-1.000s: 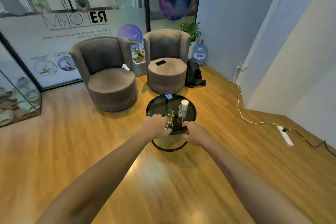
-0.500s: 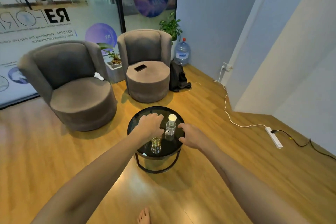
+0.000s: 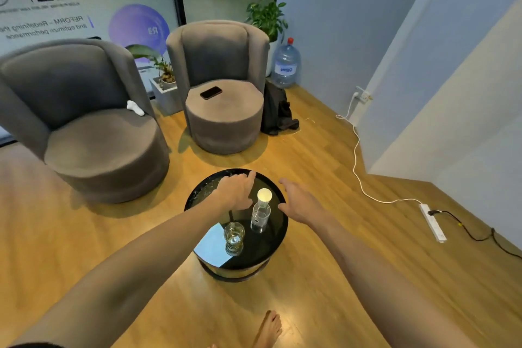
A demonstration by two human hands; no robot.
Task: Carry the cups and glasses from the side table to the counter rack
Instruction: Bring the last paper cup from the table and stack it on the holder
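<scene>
- A round black side table (image 3: 278,230) stands on a wooden floor (image 3: 324,299); its glossy surface carries two items, seen from above by a head camera
- A short glass (image 3: 234,237) stands upright on the near part of the surface; it looks to hold a little clear liquid
- A tall clear carafe (image 3: 261,213) with a pale round lid stands upright near the middle of the surface, just beyond and right of the glass; the two stand apart
- The left hand (image 3: 236,192) reaches over the far half of the table, just left of the carafe's lid; its fingers (image 3: 250,176) are stretched out and hold nothing; whether it touches the carafe cannot be told
- The right hand (image 3: 299,202) hovers over the table's right rim, right of the carafe and apart from it; fingers straight and loose, holding nothing
- A bare foot (image 3: 271,329) shows on the floor on the near side of the table
- Beyond the table stand two grey round armchairs; the left chair (image 3: 82,121) has a small white object on its seat, the right chair (image 3: 223,87) a dark phone (image 3: 211,92)
- A large water bottle (image 3: 285,65) and a potted plant (image 3: 267,18) stand past the right chair
- A white power strip (image 3: 433,222) lies on the floor well right of the table
</scene>
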